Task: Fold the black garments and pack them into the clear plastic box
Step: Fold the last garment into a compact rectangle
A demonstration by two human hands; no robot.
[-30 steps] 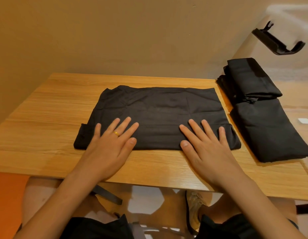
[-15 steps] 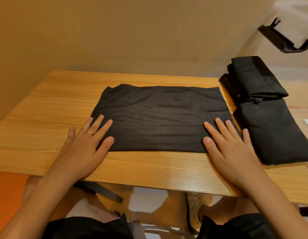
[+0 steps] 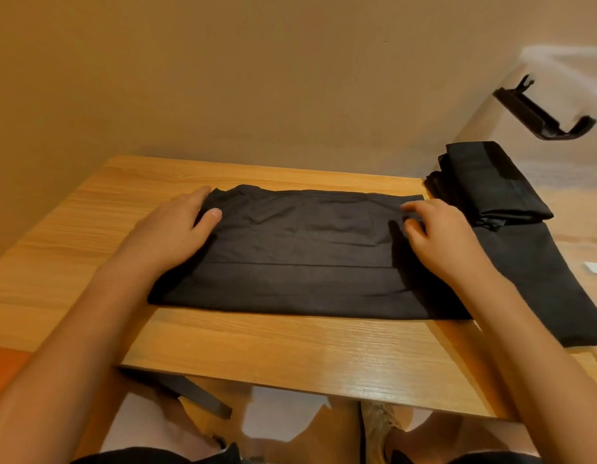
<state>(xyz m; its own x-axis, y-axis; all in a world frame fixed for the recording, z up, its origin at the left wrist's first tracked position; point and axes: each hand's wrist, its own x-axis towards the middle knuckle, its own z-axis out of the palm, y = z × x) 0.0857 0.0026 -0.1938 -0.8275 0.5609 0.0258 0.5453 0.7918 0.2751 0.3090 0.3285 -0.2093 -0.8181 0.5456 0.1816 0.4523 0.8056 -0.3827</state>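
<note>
Here, two hands (image 3: 171, 229) (image 3: 441, 239) clamped on one flat garment (image 3: 307, 252); two folded garments (image 3: 491, 182) (image 3: 541, 276) alongside

A wooden table (image 3: 290, 356) stands against a wall (image 3: 257, 78). A folded black garment (image 3: 300, 262) lies flat across its middle, long side parallel to the near edge. At the right end is a stack (image 3: 524, 256) of folded black cloth. It overlaps the table's edge, and what carries it is unclear.

Warm dim light, soft wide-angle blur
</note>
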